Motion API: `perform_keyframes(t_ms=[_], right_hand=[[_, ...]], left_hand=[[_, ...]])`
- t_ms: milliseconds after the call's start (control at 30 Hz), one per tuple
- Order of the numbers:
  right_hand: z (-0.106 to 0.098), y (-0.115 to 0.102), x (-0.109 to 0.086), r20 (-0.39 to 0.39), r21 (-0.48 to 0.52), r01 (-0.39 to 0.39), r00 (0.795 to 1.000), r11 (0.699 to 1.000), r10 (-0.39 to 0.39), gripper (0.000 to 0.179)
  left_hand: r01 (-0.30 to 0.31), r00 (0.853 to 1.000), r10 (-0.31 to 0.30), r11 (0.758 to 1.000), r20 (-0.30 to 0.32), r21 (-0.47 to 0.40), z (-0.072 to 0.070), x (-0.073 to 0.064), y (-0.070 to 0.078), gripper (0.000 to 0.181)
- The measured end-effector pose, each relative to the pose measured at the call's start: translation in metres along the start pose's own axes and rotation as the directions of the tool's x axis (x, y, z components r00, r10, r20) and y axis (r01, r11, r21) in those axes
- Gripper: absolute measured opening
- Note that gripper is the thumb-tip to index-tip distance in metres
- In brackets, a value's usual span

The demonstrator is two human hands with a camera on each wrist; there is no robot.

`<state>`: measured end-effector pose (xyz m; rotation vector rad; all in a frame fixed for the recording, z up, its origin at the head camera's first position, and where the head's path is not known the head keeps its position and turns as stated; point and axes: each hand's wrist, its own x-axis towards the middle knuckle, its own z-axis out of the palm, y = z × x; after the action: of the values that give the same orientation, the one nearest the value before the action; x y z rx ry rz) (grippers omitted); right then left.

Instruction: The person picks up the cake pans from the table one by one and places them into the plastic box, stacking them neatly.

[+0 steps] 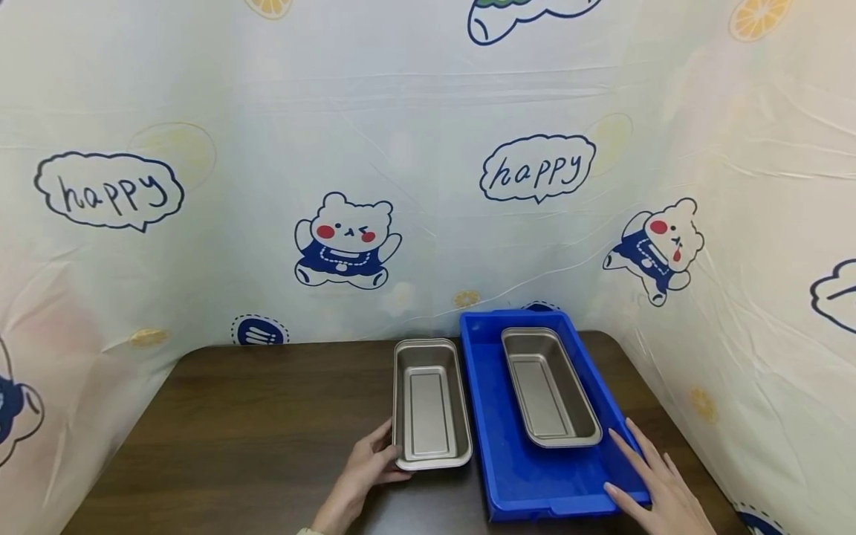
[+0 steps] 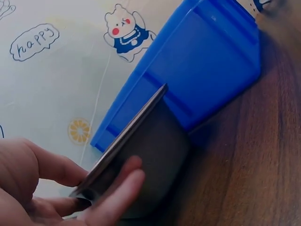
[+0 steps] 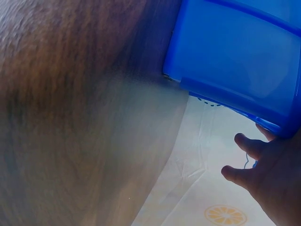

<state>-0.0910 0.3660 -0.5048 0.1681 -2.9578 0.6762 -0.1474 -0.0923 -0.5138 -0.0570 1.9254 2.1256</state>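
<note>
A metal loaf pan [image 1: 428, 409] is on the brown table, just left of a blue plastic tray [image 1: 518, 487]. My left hand [image 1: 364, 472] grips its rim at the near left corner, thumb over the edge and fingers underneath. In the left wrist view, the pan [image 2: 160, 155] shows its outer wall, with the fingers of the hand [image 2: 108, 193] against it. A second loaf pan [image 1: 551, 390] lies inside the tray, toward its right side. Fingers spread, my right hand [image 1: 658, 487] is at the tray's near right corner, fingertips right at the rim.
The dark brown table [image 1: 254, 423] extends to the left of the pans. A pale printed cloth [image 1: 428, 148] with bears and lettering hangs behind the table and along both sides. The tray's far end sits close to the cloth at the back edge.
</note>
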Motion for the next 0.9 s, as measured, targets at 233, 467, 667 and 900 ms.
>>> perform_keyframes(t_ms=[233,467,667,900], right_hand=[[0.001,0.001,0.0,-0.002,-0.01,0.005,1.0,1.0,-0.005,0.082],[0.001,0.0,-0.002,-0.014,-0.002,0.014,1.0,1.0,-0.014,0.08],[0.001,0.0,-0.003,-0.014,0.003,0.015,1.0,1.0,-0.015,0.079],[0.001,-0.001,-0.003,-0.023,0.027,0.02,1.0,0.999,-0.02,0.077]], left_hand=[[-0.019,0.996,0.03,0.993,0.086,-0.12,-0.005,0.003,-0.007,0.077],[0.02,0.992,0.004,0.983,0.129,-0.183,-0.009,0.002,-0.008,0.079],[0.009,0.991,0.016,0.983,0.133,-0.185,-0.009,0.003,-0.009,0.078],[-0.03,0.988,0.06,0.978,0.145,-0.204,-0.007,0.003,-0.012,0.081]])
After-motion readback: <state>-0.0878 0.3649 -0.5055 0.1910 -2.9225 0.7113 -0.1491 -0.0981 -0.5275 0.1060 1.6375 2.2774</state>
